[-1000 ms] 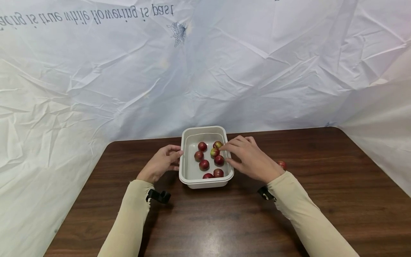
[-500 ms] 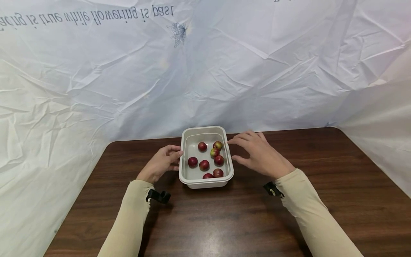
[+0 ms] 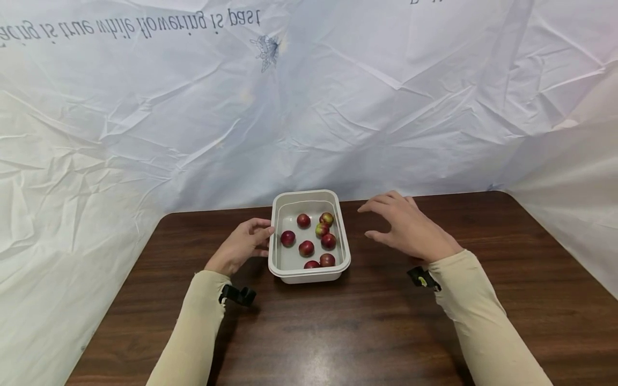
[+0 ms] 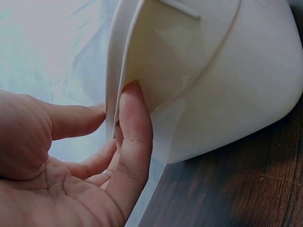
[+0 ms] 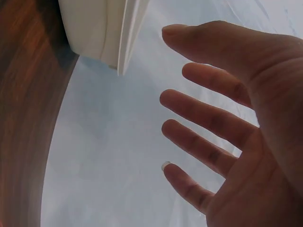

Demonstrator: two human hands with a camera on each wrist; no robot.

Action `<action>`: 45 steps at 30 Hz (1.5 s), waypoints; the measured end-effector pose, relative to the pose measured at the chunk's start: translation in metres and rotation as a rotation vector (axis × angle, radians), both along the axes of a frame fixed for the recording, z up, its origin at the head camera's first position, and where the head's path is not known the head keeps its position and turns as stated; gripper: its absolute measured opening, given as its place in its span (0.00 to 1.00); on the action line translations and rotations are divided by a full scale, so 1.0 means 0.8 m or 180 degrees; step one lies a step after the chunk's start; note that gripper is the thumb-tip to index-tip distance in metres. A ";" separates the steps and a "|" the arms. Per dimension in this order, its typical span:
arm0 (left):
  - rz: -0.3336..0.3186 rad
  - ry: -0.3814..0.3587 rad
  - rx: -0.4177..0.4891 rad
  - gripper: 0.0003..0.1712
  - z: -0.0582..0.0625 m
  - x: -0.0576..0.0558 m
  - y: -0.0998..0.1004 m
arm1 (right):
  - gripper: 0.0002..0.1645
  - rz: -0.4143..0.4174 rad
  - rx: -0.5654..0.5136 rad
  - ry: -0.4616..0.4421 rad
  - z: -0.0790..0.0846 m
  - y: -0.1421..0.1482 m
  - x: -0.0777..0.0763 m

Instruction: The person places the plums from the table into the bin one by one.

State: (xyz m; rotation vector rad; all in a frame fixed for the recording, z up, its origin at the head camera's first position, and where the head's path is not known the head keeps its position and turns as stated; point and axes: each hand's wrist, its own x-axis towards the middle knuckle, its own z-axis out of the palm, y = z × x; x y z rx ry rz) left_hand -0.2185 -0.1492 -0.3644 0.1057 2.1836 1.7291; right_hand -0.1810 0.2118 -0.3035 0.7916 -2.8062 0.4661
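A white plastic tub (image 3: 309, 274) stands on the table with several small fruits that look like plums inside. Most are dark red, like the plum (image 3: 306, 248) near the middle; a yellow-green and red plum (image 3: 322, 230) lies toward the right wall. My left hand (image 3: 243, 244) pinches the tub's left rim, thumb on the rim's edge and index finger beneath it in the left wrist view. To the right of the tub, my right hand (image 3: 407, 225) hovers apart from it, holding nothing. Its fingers (image 5: 203, 109) are spread and relaxed in the right wrist view.
The brown wooden table (image 3: 309, 332) runs beneath both arms. Behind it hangs a creased white cloth (image 3: 309, 118) with printed lettering, close to the tub's far side. Black straps (image 3: 237, 295) sit on the wrists.
My right hand has drawn away from the tub to the right. One dark red plum has rolled toward the left wall. A red fruit seen earlier beside the right wrist is now hidden.
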 end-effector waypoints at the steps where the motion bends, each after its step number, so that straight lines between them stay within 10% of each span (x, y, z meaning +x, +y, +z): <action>1: -0.0001 -0.0001 0.0004 0.24 0.000 0.000 0.000 | 0.28 -0.0017 0.0009 -0.0029 0.001 0.002 0.000; 39: 0.0028 -0.0028 -0.0011 0.25 -0.001 -0.001 0.001 | 0.26 -0.0426 0.0143 -0.1242 -0.002 0.078 -0.009; 45: 0.0036 -0.0021 0.0012 0.24 0.000 -0.001 0.002 | 0.28 -0.0582 -0.0060 -0.1778 -0.007 0.088 -0.010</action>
